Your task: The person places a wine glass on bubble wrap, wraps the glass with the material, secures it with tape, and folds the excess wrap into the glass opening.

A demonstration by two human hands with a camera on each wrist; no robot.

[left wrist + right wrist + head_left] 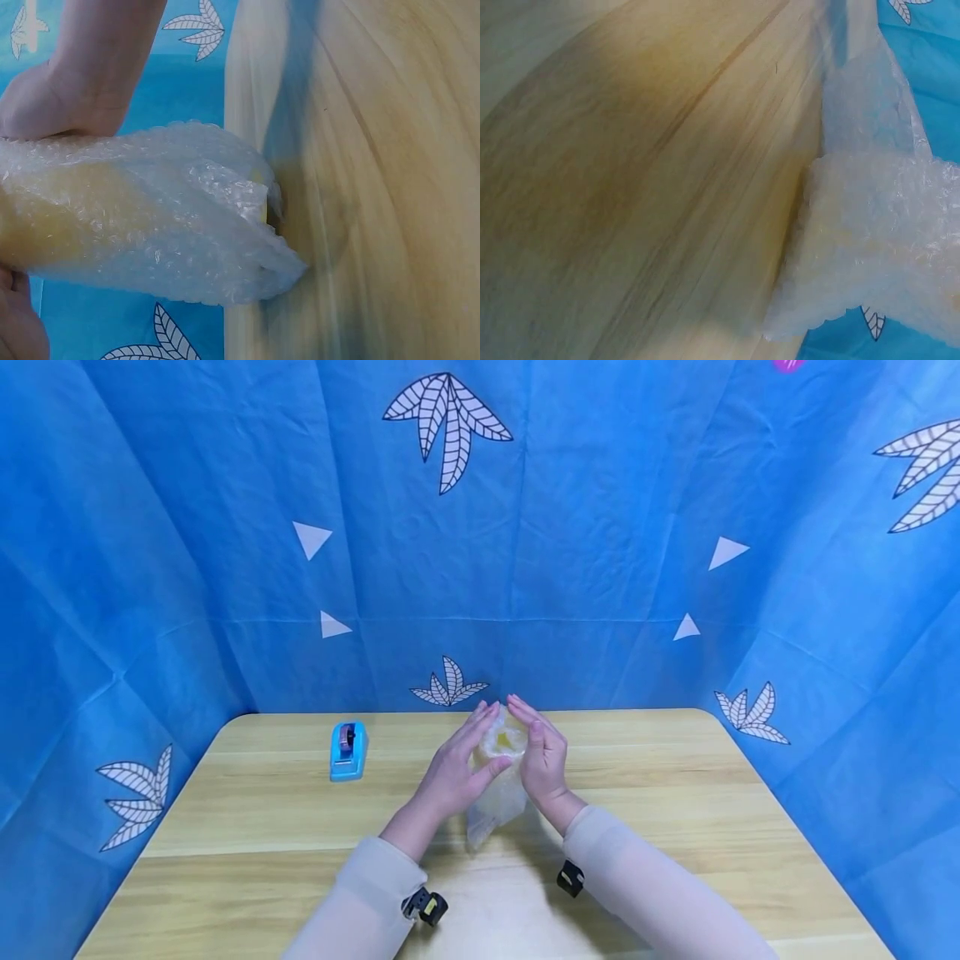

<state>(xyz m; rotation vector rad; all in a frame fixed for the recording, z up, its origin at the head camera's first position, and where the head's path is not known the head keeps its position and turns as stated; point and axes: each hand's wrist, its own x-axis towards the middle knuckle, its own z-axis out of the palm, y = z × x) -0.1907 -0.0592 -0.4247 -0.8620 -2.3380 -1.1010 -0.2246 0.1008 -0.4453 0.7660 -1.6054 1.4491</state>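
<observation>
A yellow thing wrapped in clear bubble wrap [501,785] is between my hands near the table's far edge; its kind is hidden by the wrap. Yellow shows through the gathered top in the head view. My left hand [459,768] holds it from the left, fingers along the far side and thumb across the near side. From the right, my right hand [544,762] presses against it with fairly straight fingers and its thumb raised. In the left wrist view the bubble wrap [187,217] ends in a loose, uneven edge. The right wrist view shows a bubble wrap flap [874,105] sticking out.
A blue tape dispenser [348,752] with a roll of tape stands left of my hands on the wooden table [262,827]. Behind and beside the table hangs a blue cloth [585,527] printed with white leaves and triangles.
</observation>
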